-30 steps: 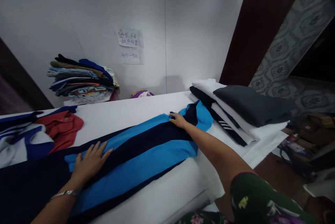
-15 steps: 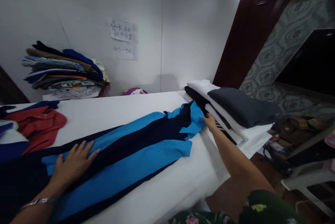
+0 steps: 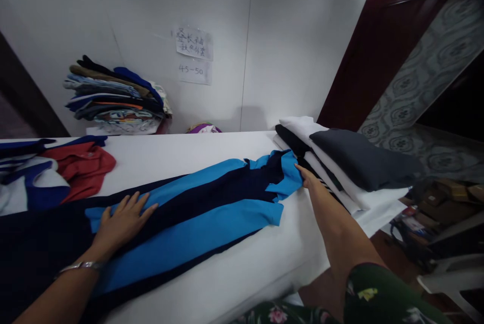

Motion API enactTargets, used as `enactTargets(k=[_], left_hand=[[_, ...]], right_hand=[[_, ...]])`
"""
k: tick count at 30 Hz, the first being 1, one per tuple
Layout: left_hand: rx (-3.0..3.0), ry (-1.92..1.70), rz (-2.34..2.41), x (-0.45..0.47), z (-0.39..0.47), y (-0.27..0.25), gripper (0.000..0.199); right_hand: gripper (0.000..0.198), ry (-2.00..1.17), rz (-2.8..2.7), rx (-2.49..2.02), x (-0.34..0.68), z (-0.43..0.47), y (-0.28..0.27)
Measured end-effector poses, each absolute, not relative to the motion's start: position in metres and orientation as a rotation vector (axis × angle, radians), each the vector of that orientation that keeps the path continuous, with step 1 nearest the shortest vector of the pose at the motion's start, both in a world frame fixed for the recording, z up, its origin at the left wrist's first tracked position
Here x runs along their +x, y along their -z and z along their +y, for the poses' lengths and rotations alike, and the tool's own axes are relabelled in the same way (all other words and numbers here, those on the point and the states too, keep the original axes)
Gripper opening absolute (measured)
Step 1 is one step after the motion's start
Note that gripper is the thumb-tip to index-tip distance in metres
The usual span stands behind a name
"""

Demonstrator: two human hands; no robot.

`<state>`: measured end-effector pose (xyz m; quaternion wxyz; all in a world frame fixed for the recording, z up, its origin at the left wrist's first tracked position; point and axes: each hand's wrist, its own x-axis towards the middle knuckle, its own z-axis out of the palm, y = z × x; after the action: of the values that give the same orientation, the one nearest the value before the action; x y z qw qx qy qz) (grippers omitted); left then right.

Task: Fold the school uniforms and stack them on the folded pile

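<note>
A long navy and bright-blue collared top lies stretched across the table, its collar end to the right and its dark part running off to the left. My left hand rests flat on it with fingers spread, over a bright-blue strip. A metal bracelet circles that wrist. At the far right end, my right hand pinches the edge of the bright-blue collar; the fingertips are partly hidden. Just beyond that hand sits a pile of folded clothes, dark grey on top with white and black below.
A white table bears everything. Red, white and blue garments lie crumpled at its left. Behind its far edge rises a tall stack of folded clothes. Paper signs hang on the wall. A white stool and boxes stand at the right.
The whole view has shifted, so things appear farther right. Both hands keep nearly the same places on the top, which lies much as before.
</note>
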<state>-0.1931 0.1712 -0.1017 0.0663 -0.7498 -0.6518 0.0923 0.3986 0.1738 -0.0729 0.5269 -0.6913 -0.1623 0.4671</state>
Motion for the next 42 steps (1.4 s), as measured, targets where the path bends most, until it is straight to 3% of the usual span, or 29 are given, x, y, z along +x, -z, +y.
enactTargets(k=[9, 19, 23, 28, 32, 38, 42], left_hand=[[-2.26, -0.284, -1.958, -0.187, 0.167, 0.093, 0.045], [-2.289, -0.12, -2.049, -0.19, 0.171, 0.101, 0.048], [-2.287, 0.036, -2.139, -0.19, 0.171, 0.103, 0.055], [-2.344, 0.107, -2.083, -0.188, 0.165, 0.102, 0.05], [-2.259, 0.278, -2.194, -0.182, 0.161, 0.09, 0.053], [-2.256, 0.944, -2.243, -0.135, 0.15, 0.048, 0.053], [-2.391, 1.229, -2.521, -0.09, 0.149, 0.036, 0.052]], right_hand=[[0.031, -1.177, -0.547, -1.347, 0.371, 0.164, 0.044], [0.035, -1.066, -1.292, -0.955, 0.257, 0.17, -0.031], [0.035, -0.924, -1.901, -0.872, 0.168, 0.15, -0.004], [0.075, -0.937, -2.612, -0.99, 0.113, 0.115, 0.052], [0.07, -0.783, -2.647, -1.033, 0.113, 0.102, 0.067], [0.067, -0.671, -2.574, -0.927, 0.115, 0.091, 0.068], [0.062, -0.665, -2.527, -0.873, 0.113, 0.084, 0.068]])
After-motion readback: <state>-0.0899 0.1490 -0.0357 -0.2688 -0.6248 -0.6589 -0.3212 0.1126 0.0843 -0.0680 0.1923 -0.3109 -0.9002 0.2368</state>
